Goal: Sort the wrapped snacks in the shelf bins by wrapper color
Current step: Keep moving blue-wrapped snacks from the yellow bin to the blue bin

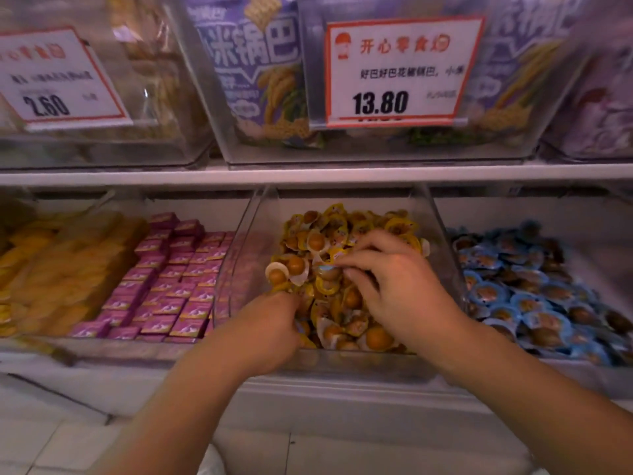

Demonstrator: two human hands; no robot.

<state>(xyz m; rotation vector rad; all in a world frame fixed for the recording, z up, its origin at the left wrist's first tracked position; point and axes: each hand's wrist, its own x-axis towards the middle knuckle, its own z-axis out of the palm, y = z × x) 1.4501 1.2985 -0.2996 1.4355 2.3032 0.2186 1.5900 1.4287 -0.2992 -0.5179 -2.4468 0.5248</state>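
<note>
Your two hands reach into the clear middle bin of yellow-wrapped snacks: your left hand digs down at its near left corner, fingers curled among the packets, though I cannot tell whether it grips one. Your right hand pinches a blue-edged packet at the pile's centre, probably a stray belonging with the blue-wrapped snacks right of that bin; pink boxes lie to its left.
</note>
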